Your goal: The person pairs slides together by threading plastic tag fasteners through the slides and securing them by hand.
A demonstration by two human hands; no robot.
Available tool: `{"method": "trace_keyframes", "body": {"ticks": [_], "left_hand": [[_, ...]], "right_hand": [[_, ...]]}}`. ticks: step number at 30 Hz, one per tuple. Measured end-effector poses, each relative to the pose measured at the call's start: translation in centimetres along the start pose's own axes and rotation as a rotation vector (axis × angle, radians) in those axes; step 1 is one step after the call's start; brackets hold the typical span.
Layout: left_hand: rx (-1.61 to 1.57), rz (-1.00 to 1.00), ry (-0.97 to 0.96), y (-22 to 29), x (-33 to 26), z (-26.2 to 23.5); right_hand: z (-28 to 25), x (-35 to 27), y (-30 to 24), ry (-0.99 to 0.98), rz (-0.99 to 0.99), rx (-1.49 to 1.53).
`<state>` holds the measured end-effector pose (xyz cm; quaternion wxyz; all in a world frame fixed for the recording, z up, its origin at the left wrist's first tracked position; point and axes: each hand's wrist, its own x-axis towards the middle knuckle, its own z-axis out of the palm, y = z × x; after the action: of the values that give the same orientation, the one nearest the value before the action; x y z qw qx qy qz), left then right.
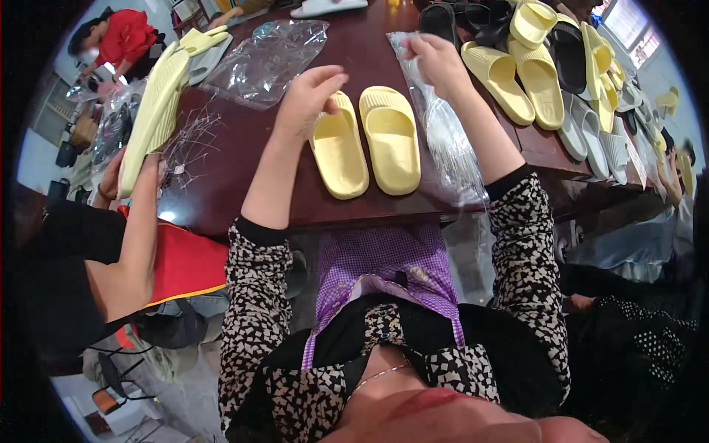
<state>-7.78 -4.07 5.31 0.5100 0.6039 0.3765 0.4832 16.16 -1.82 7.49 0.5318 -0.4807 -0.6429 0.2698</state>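
Side by side on the dark red table lie two pale yellow slide sandals, a left slide point(342, 166) and a right slide point(394, 155), toes pointing away from me. My left hand point(314, 100) is over the toe of the left slide, its fingers bent and the thumb apart, with nothing visible in it. My right hand point(436, 63) is raised beyond the right slide, above a clear plastic bag. Its fingertips are drawn together; anything between them is too small to make out. That bag holds a bundle of thin whitish strands point(450, 151).
Several yellow slides point(543, 88) and grey slides point(583, 129) crowd the table at the right. At the left are a crumpled clear bag point(269, 63) and loose thin strands point(193, 140). A co-worker's hands hold yellow slides point(151, 111) at the left edge.
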Motion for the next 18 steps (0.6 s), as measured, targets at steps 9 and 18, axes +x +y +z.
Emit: {"method": "trace_keyframes", "body": {"ticks": [9,18], "left_hand": [[-0.693,-0.141,-0.454,4.2,-3.6,7.4],[0.046,0.286,-0.033,6.3,-8.2,4.8]], "right_hand": [[0.5,-1.1,-12.4,-0.346,-0.261,0.72],[-6.7,-2.9,-12.5,-0.092,-0.2,0.801]]}}
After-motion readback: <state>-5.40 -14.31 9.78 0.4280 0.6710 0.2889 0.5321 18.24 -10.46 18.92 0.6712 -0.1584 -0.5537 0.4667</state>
